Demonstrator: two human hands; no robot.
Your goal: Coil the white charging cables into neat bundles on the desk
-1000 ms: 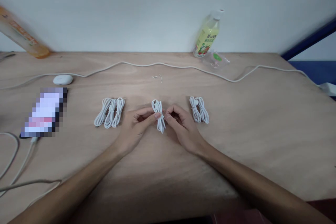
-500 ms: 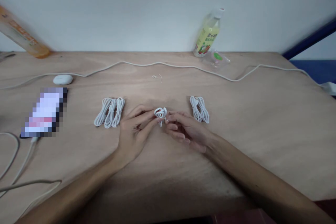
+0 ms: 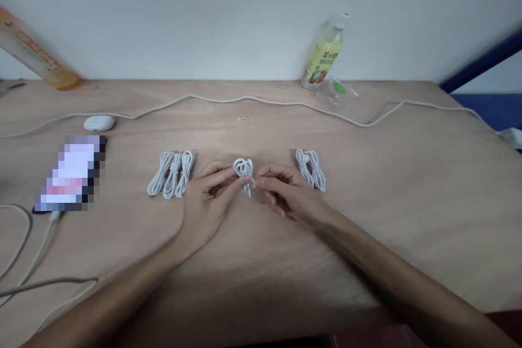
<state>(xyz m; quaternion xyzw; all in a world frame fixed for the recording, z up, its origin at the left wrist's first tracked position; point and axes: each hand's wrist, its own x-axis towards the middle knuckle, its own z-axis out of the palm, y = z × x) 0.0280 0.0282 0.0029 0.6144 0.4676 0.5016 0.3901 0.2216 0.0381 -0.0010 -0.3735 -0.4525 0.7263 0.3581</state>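
Note:
Between thumb and fingers, my left hand [image 3: 210, 196] grips a coiled white cable [image 3: 243, 167] above the middle of the table. A thin white twist tie [image 3: 253, 180] sticks out from the coil's right side. My right hand [image 3: 287, 190] pinches the end of this tie, with its other fingers curled. To the left of my left hand lie three bundled white cables [image 3: 172, 174] side by side. Two more bundled cables [image 3: 310, 169] rest just beyond my right hand.
Small loose twist ties [image 3: 245, 119] lie farther back. A long white cord [image 3: 269, 102] crosses the table. At left are a phone [image 3: 69, 174] on a charging cable and a white earbud case [image 3: 98, 123]. An orange bottle [image 3: 44, 60] and a yellow drink bottle [image 3: 324, 54] stand by the wall.
The coil in my left hand has tipped so more of its loops show. My right hand has turned and closed its thumb and finger on the tie's end.

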